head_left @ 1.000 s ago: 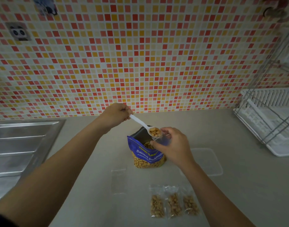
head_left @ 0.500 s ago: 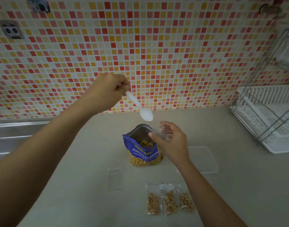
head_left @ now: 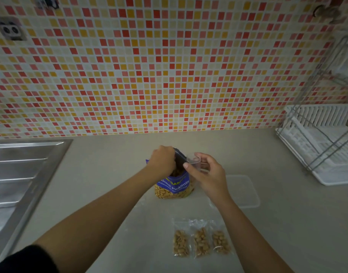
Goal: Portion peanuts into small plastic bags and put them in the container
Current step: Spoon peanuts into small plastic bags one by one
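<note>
Countertop point(head_left: 110, 174): left hand point(head_left: 163, 161) buried in peanut bag point(head_left: 174, 187), grip hidden; right hand point(head_left: 206, 174) pinches clear bag point(head_left: 194, 160).

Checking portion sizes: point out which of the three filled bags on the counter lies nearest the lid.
The rightmost filled bag; the clear lid lies to the right.

- One blue peanut bag point(head_left: 174, 186), standing open on the counter point(head_left: 110, 174).
- Three small filled bags point(head_left: 201, 240) in a row, nearer the person than the peanut bag.
- One small clear bag point(head_left: 195, 161), held just right of the peanut bag's mouth.
- One clear flat container point(head_left: 243, 191), right of the peanut bag.
- Two hands: left hand point(head_left: 163, 161), right hand point(head_left: 206, 174).
- One dish rack point(head_left: 322, 142), far right of the peanut bag.
- One sink point(head_left: 21, 174), far left.
</note>
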A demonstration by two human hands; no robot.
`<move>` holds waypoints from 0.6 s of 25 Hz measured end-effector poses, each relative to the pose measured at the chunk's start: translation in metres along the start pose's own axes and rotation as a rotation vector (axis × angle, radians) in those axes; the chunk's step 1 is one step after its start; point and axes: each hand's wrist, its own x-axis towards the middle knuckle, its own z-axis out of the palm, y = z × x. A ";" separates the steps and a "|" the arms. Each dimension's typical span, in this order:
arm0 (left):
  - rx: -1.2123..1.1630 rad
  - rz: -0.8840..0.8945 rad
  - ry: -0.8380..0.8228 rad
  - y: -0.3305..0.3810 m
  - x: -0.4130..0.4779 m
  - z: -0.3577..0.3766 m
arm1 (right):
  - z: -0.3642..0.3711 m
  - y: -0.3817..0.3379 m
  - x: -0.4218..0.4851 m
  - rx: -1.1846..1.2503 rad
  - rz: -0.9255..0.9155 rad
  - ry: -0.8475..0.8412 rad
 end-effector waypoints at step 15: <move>-0.941 -0.425 0.128 -0.057 -0.019 -0.010 | -0.007 -0.001 -0.003 -0.019 -0.009 0.017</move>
